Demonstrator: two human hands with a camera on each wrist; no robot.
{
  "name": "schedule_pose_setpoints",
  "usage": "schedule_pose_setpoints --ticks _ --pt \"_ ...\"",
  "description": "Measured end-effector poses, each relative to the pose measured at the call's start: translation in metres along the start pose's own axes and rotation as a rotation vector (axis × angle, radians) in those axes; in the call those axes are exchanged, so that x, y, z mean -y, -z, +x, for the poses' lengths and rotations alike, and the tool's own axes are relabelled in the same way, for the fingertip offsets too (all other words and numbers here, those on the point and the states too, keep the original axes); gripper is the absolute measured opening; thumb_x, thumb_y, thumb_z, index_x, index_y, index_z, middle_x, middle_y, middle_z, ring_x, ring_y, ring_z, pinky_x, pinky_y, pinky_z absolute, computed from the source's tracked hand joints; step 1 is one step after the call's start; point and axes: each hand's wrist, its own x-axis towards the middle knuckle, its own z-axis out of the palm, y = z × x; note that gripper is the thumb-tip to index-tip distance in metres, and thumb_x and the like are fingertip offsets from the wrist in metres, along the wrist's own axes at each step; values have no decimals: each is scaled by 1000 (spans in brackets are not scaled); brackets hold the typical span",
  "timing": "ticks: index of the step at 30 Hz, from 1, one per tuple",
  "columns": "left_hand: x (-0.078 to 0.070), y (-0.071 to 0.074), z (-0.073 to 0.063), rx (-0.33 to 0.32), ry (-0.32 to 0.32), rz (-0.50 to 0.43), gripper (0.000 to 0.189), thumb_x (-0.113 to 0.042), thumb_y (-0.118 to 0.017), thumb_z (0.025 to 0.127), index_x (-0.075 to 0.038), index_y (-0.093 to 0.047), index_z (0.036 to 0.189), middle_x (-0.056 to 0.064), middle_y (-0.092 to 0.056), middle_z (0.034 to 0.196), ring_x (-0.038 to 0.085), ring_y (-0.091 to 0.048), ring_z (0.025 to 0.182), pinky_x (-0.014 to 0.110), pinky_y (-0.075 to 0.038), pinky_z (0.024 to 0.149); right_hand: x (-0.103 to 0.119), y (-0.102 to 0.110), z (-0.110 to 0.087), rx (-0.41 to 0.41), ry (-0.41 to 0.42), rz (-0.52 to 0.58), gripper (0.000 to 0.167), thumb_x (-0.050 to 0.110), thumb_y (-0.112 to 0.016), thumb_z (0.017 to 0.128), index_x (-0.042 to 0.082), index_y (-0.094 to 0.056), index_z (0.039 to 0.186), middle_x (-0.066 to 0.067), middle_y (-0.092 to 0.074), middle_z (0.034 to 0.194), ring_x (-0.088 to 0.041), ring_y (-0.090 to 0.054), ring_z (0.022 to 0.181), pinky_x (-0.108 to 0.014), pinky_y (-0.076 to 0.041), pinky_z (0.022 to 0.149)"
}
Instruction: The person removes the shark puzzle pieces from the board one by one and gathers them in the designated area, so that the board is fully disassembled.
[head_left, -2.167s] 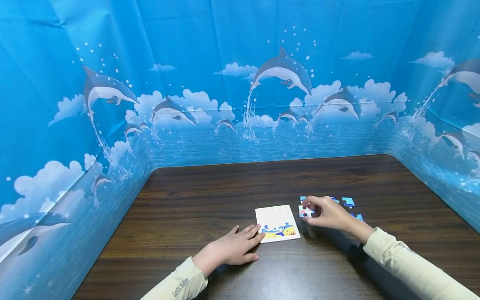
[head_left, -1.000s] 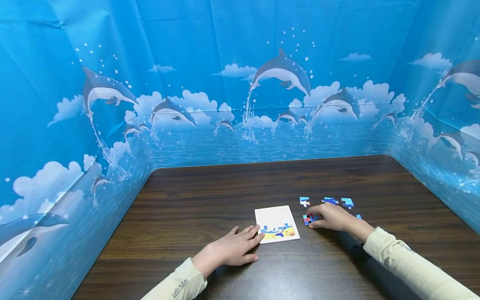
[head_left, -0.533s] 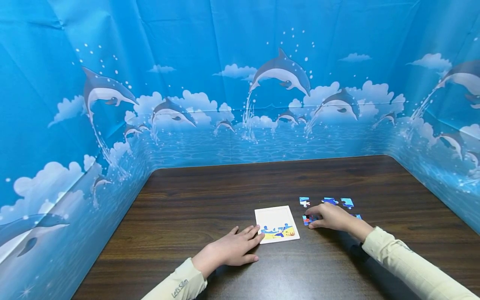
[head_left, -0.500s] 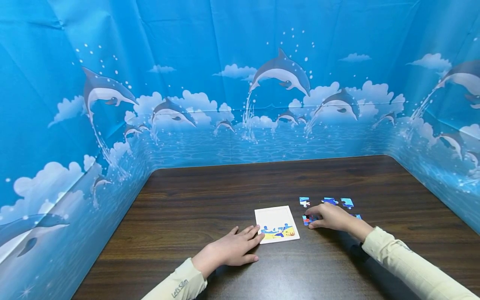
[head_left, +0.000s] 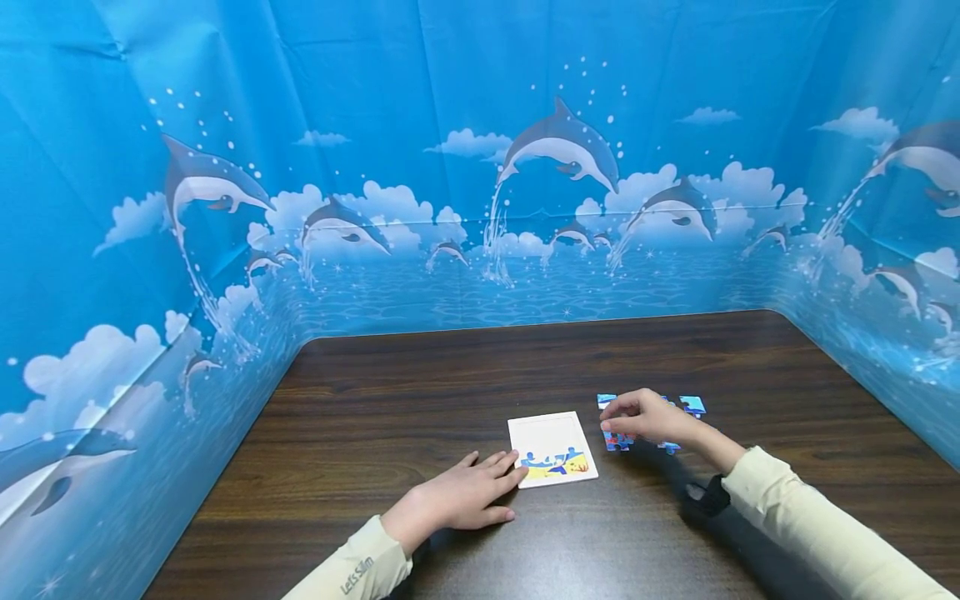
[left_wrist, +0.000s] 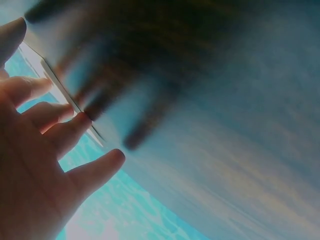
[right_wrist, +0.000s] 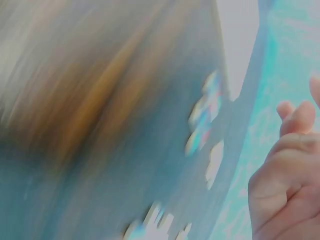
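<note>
Around the right hand (head_left: 652,417) lie jigsaw pieces (head_left: 617,442); its fingers curve narrowly, though whether they pinch one I cannot tell. The left hand (head_left: 471,495), fingers straight, touches the puzzle board (head_left: 547,435). Arranging pieces seems underway, calling next for light fingertip precision.

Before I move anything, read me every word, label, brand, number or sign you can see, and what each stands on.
"Let's Slim", on the left sleeve; small print, last word less certain.
Right sleeve: none readable.
White board and puzzle pieces: printed pictures, no readable text.
Dolphin backdrop: none.
</note>
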Motion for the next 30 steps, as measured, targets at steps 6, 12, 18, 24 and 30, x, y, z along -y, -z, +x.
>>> schedule_pose_setpoints --ticks 6,12,18,24,30 --pt "1 -1 0 -9 -19 8 60 -45 -43 97 -22 -25 150 7 -22 157 20 -24 145 49 -29 112 14 -2 3 -55 -127 294 46 32 -60 92 -10 -57 112 -2 -54 71 -11 -48 58 -26 -45 50" --pt "2 0 0 -10 -23 -7 61 -45 -45 96 -21 -27 149 11 -23 156 20 -26 144 48 -30 112 18 -6 5 -37 -160 512 48 29 -62 90 -5 -53 122 -2 -63 93 -10 -56 73 -25 -53 66" --pt "-1 5 4 -49 -63 33 61 -44 -45 97 -20 -27 149 8 -24 156 19 -26 144 51 -28 112 18 -11 4 -2 -79 868 29 22 -53 96 9 -50 122 5 -66 101 -7 -64 88 -24 -53 82" --pt "-9 8 12 -53 -86 99 60 -44 -44 97 -20 -28 149 4 -26 156 18 -28 143 50 -29 112 23 -26 6 -124 -51 724 56 29 -53 96 4 -33 143 -11 -50 140 -20 -57 118 -35 -50 96" --pt "-15 7 17 -44 -94 151 59 -46 -43 97 -22 -29 148 2 -27 155 17 -29 143 49 -30 112 29 -47 3 -257 171 82 64 21 -68 86 3 -40 141 -22 -44 142 -40 -43 129 -56 -41 100"
